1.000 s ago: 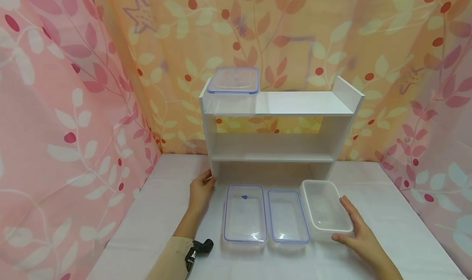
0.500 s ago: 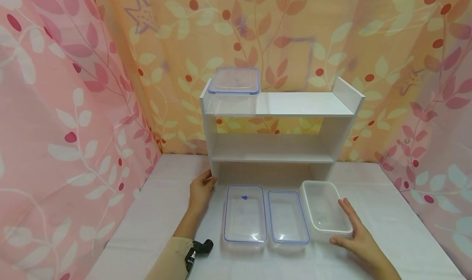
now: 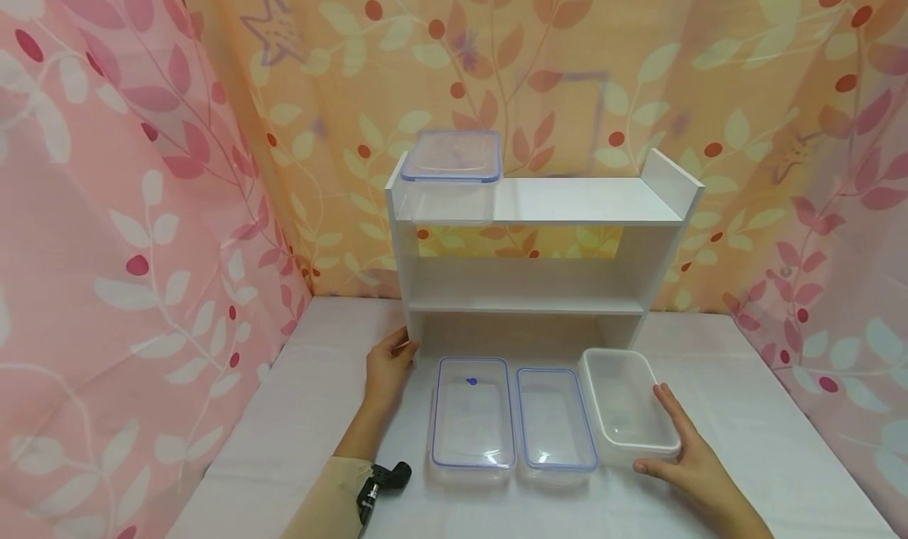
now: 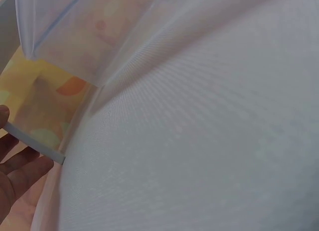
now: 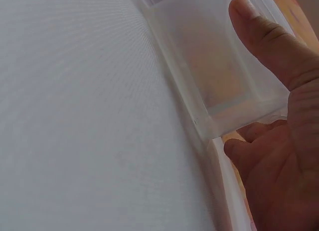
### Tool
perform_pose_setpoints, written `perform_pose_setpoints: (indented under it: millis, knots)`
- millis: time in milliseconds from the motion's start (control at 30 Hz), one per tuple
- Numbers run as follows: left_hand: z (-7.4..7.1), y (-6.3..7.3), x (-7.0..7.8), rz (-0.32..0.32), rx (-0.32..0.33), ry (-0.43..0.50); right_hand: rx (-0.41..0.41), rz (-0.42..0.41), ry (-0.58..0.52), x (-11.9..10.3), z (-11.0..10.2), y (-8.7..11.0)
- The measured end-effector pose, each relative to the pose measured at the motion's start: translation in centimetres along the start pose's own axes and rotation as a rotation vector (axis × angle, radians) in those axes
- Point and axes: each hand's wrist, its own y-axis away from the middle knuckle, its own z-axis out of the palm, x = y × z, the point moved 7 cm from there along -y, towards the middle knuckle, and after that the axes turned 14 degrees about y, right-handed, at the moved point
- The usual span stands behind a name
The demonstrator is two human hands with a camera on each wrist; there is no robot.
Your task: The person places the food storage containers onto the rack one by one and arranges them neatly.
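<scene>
My left hand point(image 3: 388, 369) is at the lower left of the white shelf unit point(image 3: 525, 296), with thumb and fingers on either side of its side panel's edge point(image 4: 37, 144). Across the near right corner of a clear, lidless plastic food container point(image 3: 624, 393) lies my right hand point(image 3: 698, 464). Its thumb point(image 5: 269, 39) rests along the front wall and its fingers are by the right side, partly hidden. Left of that container, two food containers with blue-rimmed tops stand side by side, a narrow one point(image 3: 556, 417) and a wider one point(image 3: 473, 413).
Another blue-rimmed food container point(image 3: 450, 161) sits at the left end of the shelf unit's top. A white cloth point(image 3: 745, 413) covers the table. Floral curtains point(image 3: 539, 66) hang behind and at both sides.
My right hand's thumb has shifted slightly left and toward me along the lidless container. The left hand, shelf unit and containers look unmoved.
</scene>
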Motion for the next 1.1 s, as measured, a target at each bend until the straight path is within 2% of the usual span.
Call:
perform_pose_setpoints:
  millis: [267,633,933,1100]
  knots:
    - [-0.06,0.01,0.01,0.015,0.006,-0.014,0.058,-0.008,0.084,0.32,-0.03,-0.04]
    - [-0.09,0.08,0.03,0.01,-0.006,0.002,0.071,-0.001,0.07,0.83,0.03,-0.13]
    - [0.05,-0.11,-0.23,-0.037,-0.01,-0.035,0.081,0.004,0.046,0.7,-0.1,-0.07]
    - [0.09,-0.13,-0.15,-0.04,-0.02,-0.018,0.091,0.011,0.041,0.74,-0.13,-0.16]
